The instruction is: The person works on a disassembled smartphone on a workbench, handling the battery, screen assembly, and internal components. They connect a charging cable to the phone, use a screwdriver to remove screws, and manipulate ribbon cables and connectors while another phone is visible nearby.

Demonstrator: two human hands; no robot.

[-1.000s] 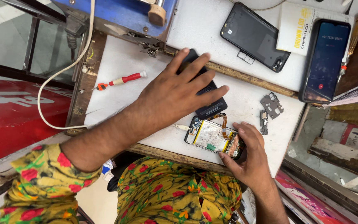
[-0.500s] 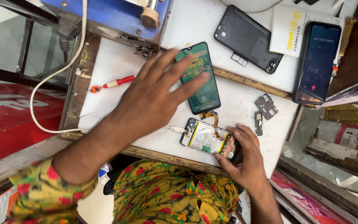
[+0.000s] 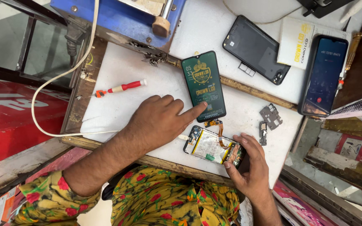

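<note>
Left forefinger [image 3: 195, 109] on lit display [image 3: 204, 85], right grip around opened phone [image 3: 213, 147], screwdriver [image 3: 120, 88] aside.

The right hand [image 3: 250, 167] is covering the lower end of the opened phone body [image 3: 212, 148], so whatever sits under the fingers is staying out of sight. The left hand [image 3: 160, 121] is hiding the strip of white board [image 3: 118, 113] beneath its palm. The top edge is cutting off the blue machine [image 3: 118, 16] and a dark object at the upper right. The white cable [image 3: 59, 79] is running out past the top edge. The small grey parts [image 3: 270, 117] are looking too tiny to identify.
</note>
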